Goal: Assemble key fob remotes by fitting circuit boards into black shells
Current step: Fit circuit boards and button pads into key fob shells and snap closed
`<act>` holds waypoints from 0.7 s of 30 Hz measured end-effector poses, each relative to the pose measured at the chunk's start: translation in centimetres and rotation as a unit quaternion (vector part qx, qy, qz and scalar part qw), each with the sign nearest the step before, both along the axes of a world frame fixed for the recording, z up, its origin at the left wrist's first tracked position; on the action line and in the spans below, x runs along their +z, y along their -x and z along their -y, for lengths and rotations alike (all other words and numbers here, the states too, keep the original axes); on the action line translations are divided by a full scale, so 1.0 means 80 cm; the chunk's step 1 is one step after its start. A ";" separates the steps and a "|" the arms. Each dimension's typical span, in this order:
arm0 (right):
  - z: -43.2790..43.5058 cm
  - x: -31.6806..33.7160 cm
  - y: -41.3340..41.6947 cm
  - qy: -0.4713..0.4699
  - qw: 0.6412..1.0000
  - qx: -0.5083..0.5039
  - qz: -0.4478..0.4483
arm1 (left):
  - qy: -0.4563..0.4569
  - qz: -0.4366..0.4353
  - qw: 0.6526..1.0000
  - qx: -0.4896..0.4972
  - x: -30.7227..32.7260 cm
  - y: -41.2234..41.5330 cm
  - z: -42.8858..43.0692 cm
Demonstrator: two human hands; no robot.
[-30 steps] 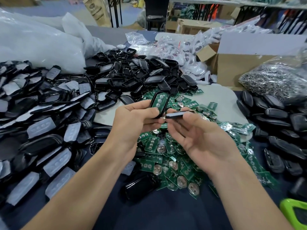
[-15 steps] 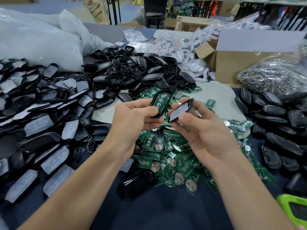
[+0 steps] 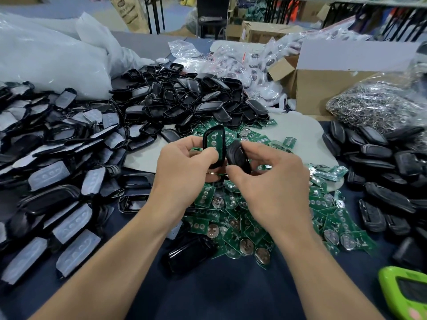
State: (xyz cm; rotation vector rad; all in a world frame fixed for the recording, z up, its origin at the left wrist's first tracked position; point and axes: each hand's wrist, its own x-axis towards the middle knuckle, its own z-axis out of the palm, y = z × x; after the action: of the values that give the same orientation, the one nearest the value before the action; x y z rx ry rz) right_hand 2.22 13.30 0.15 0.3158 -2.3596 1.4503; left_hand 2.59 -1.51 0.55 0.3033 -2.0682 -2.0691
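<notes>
My left hand (image 3: 184, 167) grips a black shell half (image 3: 213, 144) with a green circuit board seated inside, held upright above the table's middle. My right hand (image 3: 270, 179) pinches a second black shell half (image 3: 238, 155), its dark outer side toward me, right beside the first one and nearly touching it. Below both hands lies a heap of loose green circuit boards (image 3: 254, 218) with round coin cells. An assembled black fob (image 3: 189, 252) lies on the dark cloth near my left forearm.
Empty black shells (image 3: 184, 102) are piled behind the hands. Shells with clear button pads (image 3: 57, 172) cover the left side. More black fobs (image 3: 381, 172) lie at right, a bag of metal rings (image 3: 374, 105) behind them. A green device (image 3: 404, 294) sits at bottom right.
My right hand has turned its shell half over, from edge-on to its dark back facing me, and brought it closer to the shell in my left hand. Both hands rose slightly.
</notes>
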 end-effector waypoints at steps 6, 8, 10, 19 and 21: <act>-0.001 -0.003 0.001 -0.005 1.000 -0.009 -0.001 | -0.011 -0.005 1.000 -0.013 0.002 -0.002 0.000; -0.002 -0.005 0.003 -0.005 1.000 -0.010 -0.002 | -0.016 -0.008 1.000 -0.014 0.002 -0.001 0.000; -0.004 -0.006 0.004 0.003 1.000 -0.009 0.005 | -0.021 -0.011 1.000 -0.008 0.001 0.000 0.001; -0.017 0.009 0.018 0.529 0.773 0.131 0.324 | 0.030 -0.012 0.999 -0.011 -0.002 0.000 0.003; -0.017 0.012 0.016 0.587 0.712 0.171 0.346 | 0.049 -0.023 0.999 0.004 -0.003 -0.001 0.001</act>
State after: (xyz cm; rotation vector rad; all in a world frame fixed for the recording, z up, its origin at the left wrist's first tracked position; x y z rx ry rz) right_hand 0.95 14.62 1.07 -0.2109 -1.1938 3.2972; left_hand 2.66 -1.60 0.35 0.2456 -2.1286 -1.9450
